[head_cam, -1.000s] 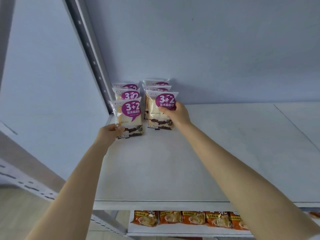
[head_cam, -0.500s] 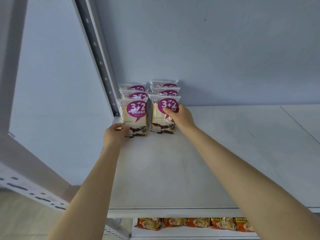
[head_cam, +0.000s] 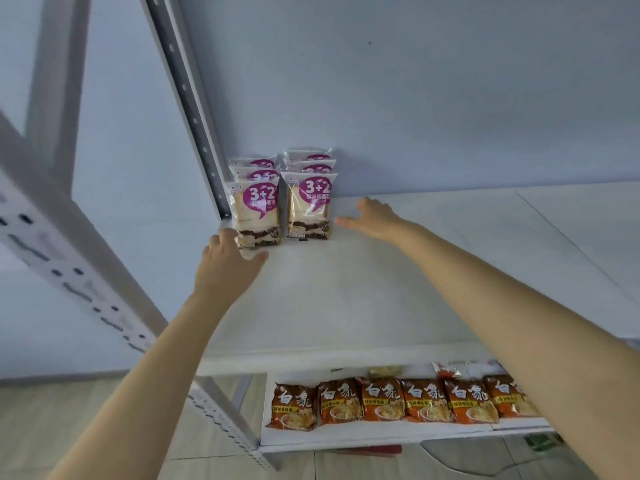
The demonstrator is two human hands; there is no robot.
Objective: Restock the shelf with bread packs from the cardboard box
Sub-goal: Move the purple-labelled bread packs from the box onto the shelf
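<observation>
L fingers [head_cam: 221,239] loosely spread, thumb out to the right, nothing pinched. The tips overlap the lower-left corner of the front-left bread pack [head_cam: 258,213]; can't tell if they actually touch it. L hand [head_cam: 228,268] is left of frame centre, forearm running down to the bottom-left edge.

R fingers [head_cam: 348,223] splayed and straight-ish, holding nothing, one tip pointing left at the front-right bread pack [head_cam: 309,206], just beside it w/ a small gap. R hand [head_cam: 372,218] sits palm-down low over the shelf [head_cam: 346,299], centre frame, arm going off bottom right.

Bread packs are upright in 2 rows, 3 deep each, in the shelf's back-left corner, upper-centre of frame, against the wall [head_cam: 415,98] and next to the perforated upright post [head_cam: 187,98]. The rows sit close side by side w/ a narrow gap.

Lower shelf, bottom centre-right: a row of orange noodle packs [head_cam: 381,400] side by side.
</observation>
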